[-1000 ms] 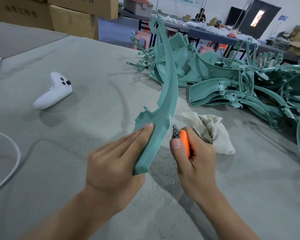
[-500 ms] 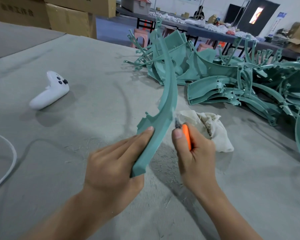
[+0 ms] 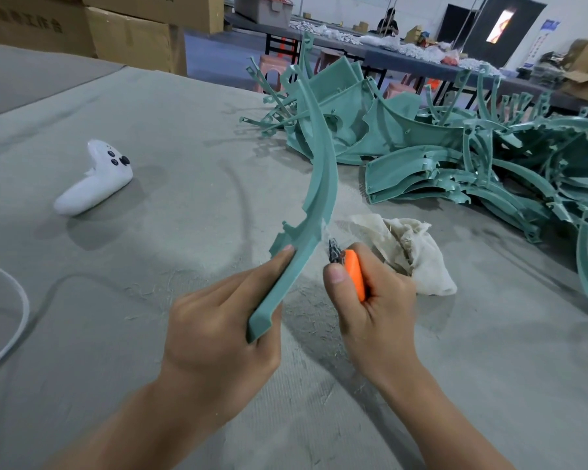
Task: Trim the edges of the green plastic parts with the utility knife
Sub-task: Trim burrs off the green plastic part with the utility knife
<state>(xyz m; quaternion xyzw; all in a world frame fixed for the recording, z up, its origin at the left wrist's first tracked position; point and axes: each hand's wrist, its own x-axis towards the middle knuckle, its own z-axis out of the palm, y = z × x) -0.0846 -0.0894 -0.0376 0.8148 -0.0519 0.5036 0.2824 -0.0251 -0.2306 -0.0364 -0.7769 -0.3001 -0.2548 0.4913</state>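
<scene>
Trimming in progress at a grey cloth-covered table (image 3: 184, 351). A heap of green plastic parts (image 3: 455, 171) fills the far right of the surface.

One curved green part (image 3: 323, 184) is held in the air over the middle of the surface, nearer the near edge. Its long axis rises from the lower end and leans away toward the far edge. The arc bulges to the right, so the smooth outer rim faces the knife and the tabbed inner side faces left.

The left hand (image 3: 218, 327) grips the lower end, with its fingers laid along the left face. The right hand (image 3: 377, 310) is closed round the orange utility knife (image 3: 353, 276), thumb up beside the handle. The blade tip sits just beside the outer rim; whether it touches cannot be told.

Good practice is probably a shallow blade angle and light strokes along the rim, directed up and away from the gripping fingers. The part should be held rigid so that the blade shaves flash rather than digging in.
</scene>
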